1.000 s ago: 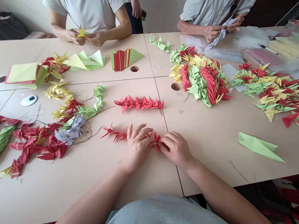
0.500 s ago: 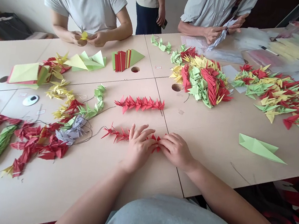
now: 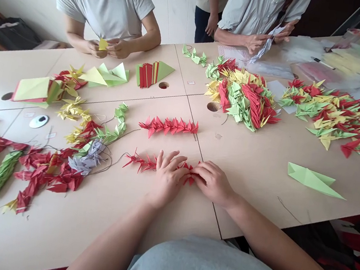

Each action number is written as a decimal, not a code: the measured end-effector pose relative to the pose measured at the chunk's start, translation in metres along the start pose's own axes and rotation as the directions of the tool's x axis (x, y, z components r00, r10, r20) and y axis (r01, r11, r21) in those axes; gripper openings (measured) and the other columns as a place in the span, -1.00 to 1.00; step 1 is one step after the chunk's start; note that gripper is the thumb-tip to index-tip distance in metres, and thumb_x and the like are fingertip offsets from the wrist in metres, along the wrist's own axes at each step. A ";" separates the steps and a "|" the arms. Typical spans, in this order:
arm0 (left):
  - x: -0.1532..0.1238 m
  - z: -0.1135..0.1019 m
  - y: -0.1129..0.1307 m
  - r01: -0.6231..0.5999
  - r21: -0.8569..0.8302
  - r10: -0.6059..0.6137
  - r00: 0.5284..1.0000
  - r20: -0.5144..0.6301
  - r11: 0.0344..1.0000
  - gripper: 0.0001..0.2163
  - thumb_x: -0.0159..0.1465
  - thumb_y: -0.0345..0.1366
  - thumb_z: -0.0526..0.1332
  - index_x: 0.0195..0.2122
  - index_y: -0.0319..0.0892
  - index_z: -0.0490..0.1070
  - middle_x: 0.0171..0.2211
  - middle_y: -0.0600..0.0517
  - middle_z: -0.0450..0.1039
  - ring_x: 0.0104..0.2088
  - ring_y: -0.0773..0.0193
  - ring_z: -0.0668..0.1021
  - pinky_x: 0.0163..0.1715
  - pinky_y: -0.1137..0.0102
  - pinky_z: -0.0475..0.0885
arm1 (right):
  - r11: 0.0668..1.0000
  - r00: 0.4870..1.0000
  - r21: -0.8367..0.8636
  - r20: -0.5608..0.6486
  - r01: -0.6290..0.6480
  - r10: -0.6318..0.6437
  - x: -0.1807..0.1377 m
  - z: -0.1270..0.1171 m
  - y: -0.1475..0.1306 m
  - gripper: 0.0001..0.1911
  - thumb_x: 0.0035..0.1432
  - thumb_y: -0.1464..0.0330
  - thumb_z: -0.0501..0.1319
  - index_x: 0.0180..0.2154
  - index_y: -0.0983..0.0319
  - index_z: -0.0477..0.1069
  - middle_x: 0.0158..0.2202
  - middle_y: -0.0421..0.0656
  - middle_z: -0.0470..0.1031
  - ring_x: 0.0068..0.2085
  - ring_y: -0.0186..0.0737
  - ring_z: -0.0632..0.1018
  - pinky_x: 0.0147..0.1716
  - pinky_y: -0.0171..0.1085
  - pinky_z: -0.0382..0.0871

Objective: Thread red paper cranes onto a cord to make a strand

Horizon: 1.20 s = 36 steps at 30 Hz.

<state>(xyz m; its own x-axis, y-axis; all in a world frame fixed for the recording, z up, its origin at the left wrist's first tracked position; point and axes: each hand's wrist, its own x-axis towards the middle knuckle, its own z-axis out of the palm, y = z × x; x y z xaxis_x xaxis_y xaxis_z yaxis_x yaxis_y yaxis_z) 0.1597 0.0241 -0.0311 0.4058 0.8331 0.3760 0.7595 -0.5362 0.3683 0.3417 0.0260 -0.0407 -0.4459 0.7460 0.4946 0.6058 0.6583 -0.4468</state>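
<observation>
Two straight red paper strands, one white disc, one pen

Red, green and yellow are brightening a pale beige tabletop
The near paper string is showing red like the row beyond; the heap is mixing red, yellow and green, the small bunch is showing lavender, the oval disc is wearing black on white

A pale wall stands behind a light wood-toned table pierced by round holes.
</observation>
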 end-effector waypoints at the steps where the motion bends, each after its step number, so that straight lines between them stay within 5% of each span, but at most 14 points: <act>1: 0.000 0.000 0.000 0.003 0.000 -0.003 1.000 0.009 1.000 -0.88 0.29 -0.33 0.20 -0.33 -0.05 0.54 -0.06 0.02 0.52 0.13 0.03 0.39 0.23 -0.15 0.03 | 1.000 1.000 0.001 0.000 -0.003 0.003 0.000 0.000 0.000 -0.86 0.18 0.54 0.16 -0.28 0.22 0.44 -0.34 -0.11 0.53 -0.28 -0.16 0.50 -0.21 -0.15 0.46; 12: 0.000 0.002 0.002 0.037 0.021 -0.037 0.999 -0.010 0.999 -0.88 0.25 -0.39 0.22 -0.36 -0.05 0.51 -0.07 0.04 0.53 0.15 0.01 0.38 0.25 -0.20 -0.12 | 0.998 0.999 0.055 -0.018 -0.035 0.036 0.001 0.000 -0.003 -0.98 0.22 0.42 0.20 -0.28 0.22 0.41 -0.34 -0.12 0.51 -0.30 -0.18 0.51 -0.27 -0.17 0.43; 25: 0.001 -0.020 -0.008 0.220 -0.040 -0.220 0.975 0.007 0.975 -0.69 0.21 -0.43 0.17 -0.02 -0.06 0.35 -0.02 0.01 0.50 0.22 0.02 0.29 0.25 -0.19 -0.15 | 0.999 0.999 0.001 -0.036 -0.036 0.036 0.003 0.002 -0.004 -0.89 0.25 0.43 0.16 -0.34 0.20 0.42 -0.40 -0.14 0.50 -0.35 -0.21 0.49 -0.30 -0.19 0.40; 36: 0.001 -0.022 -0.009 0.218 -0.059 -0.211 0.971 0.112 0.974 -0.88 0.28 -0.34 0.17 -0.22 -0.03 0.47 -0.20 0.04 0.57 0.14 0.04 0.38 0.23 -0.24 -0.15 | 0.999 0.996 0.002 -0.070 -0.048 0.048 0.003 0.000 -0.002 -0.89 0.21 0.47 0.15 -0.35 0.20 0.40 -0.41 -0.14 0.50 -0.36 -0.20 0.48 -0.32 -0.20 0.39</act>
<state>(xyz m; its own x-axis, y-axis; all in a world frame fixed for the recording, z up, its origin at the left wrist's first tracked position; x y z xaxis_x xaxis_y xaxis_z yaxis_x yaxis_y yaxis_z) 0.1419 0.0264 -0.0152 0.2909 0.9372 0.1923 0.7983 -0.3486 0.4911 0.3387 0.0266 -0.0384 -0.3690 0.7680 0.5234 0.6255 0.6217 -0.4714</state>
